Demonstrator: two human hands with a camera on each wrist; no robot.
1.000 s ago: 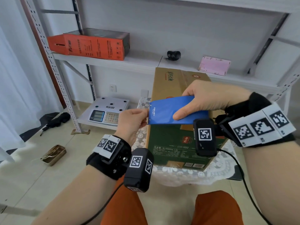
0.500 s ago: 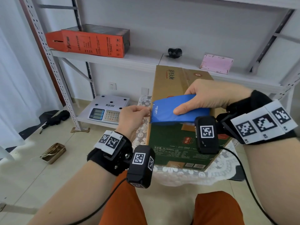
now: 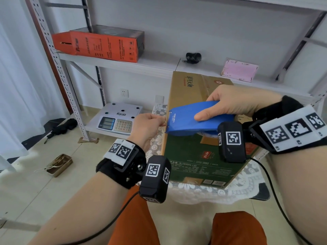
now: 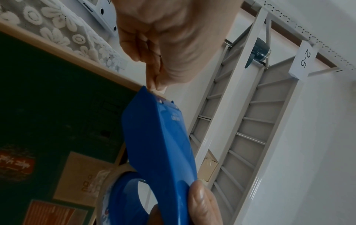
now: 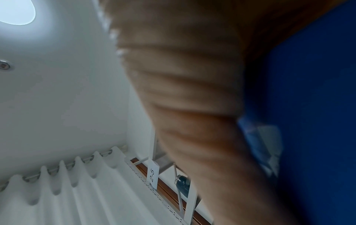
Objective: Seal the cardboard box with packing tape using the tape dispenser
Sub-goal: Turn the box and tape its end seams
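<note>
A tall cardboard box (image 3: 191, 89) with a brown top and green printed front stands on a lace-covered stool. My right hand (image 3: 228, 105) grips a blue tape dispenser (image 3: 187, 121) just above the box's near top edge, thumb on its side. The dispenser (image 4: 161, 146) carries a roll of clear tape (image 4: 108, 179). My left hand (image 3: 150, 126) pinches the tape end at the dispenser's nose, with the fingertips (image 4: 156, 85) pressed together there. In the right wrist view, blurred fingers (image 5: 192, 91) wrap the blue body (image 5: 308, 106).
A metal shelf rack (image 3: 113, 62) stands behind the box with an orange carton (image 3: 99, 45), a black object (image 3: 193, 57) and a pink packet (image 3: 238, 69). A weighing scale (image 3: 116, 121) sits on the low shelf. A small tray (image 3: 59, 164) and black item lie on the floor.
The dispenser and both hands have dropped slightly toward the box's near top edge. The left hand has kept its pinch at the dispenser's nose.
</note>
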